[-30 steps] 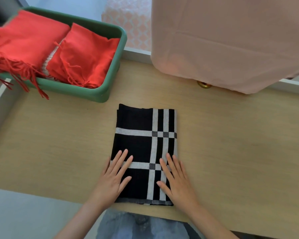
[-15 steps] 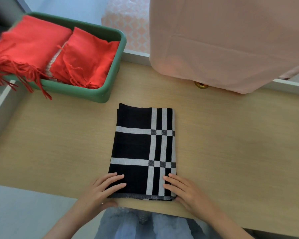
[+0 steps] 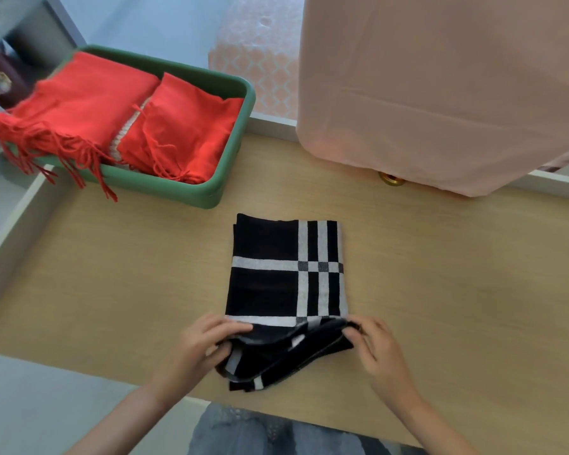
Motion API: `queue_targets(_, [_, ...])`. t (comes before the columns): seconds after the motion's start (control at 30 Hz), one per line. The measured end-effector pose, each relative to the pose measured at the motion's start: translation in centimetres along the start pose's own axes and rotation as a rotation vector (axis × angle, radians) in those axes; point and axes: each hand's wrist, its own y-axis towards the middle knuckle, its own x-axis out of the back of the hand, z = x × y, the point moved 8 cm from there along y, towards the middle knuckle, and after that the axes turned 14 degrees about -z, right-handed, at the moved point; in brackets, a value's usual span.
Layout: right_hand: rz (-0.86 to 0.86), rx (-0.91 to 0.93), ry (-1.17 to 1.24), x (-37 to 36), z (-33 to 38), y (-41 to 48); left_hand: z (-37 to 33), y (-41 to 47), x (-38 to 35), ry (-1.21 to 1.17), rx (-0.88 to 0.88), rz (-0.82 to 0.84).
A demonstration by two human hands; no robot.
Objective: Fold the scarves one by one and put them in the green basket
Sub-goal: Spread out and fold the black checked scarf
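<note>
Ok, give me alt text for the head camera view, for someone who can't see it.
Both hands, left hand and right hand, pinch the near edge of a black-and-white plaid scarf and lift it off a wooden table. A green basket at far left holds folded red scarves.

Left hand (image 3: 196, 348) and right hand (image 3: 380, 353) pinching black plaid scarf (image 3: 286, 284) near edge, wooden table (image 3: 112, 284), green basket (image 3: 234, 165) behind

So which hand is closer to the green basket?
Left. The left hand grips the black scarf's near left corner, below the green basket; the right hand grips the opposite corner, farther away.
</note>
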Motion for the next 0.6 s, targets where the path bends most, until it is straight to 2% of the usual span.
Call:
queue_targets(0.07, [-0.019, -0.100, 0.103, 0.6, 1.2, 2.4, -0.3, 3.2, 1.6, -0.130, 0.132, -0.074])
queue_targets(0.17, [-0.075, -0.192, 0.154, 0.7, 2.7, 7.8, 0.8, 8.6, 2.4, -0.249, 0.349, -0.078])
queue_targets(0.27, [-0.092, -0.248, 0.006, -1.1, 2.0, 14.0, 4.1, 12.6, 1.3, -0.286, 0.560, -0.053])
queue_targets(0.37, [-0.062, -0.310, -0.215, -3.3, 0.1, 18.4, 7.8, 12.8, -1.3, -0.345, 0.856, 0.014])
queue_targets(0.43, [-0.044, -0.315, -0.291, -4.2, -0.8, 19.4, 7.7, 12.2, -2.0, -0.384, 0.888, 0.013])
queue_targets(0.5, [-0.053, -0.294, -0.260, -4.4, -1.2, 19.4, 7.2, 11.9, -2.4, -0.337, 0.878, 0.001])
queue_targets(0.6, [-0.043, -0.322, -0.094, -3.5, -0.6, 17.6, 5.2, 9.7, -3.6, -0.280, 0.728, 0.030])
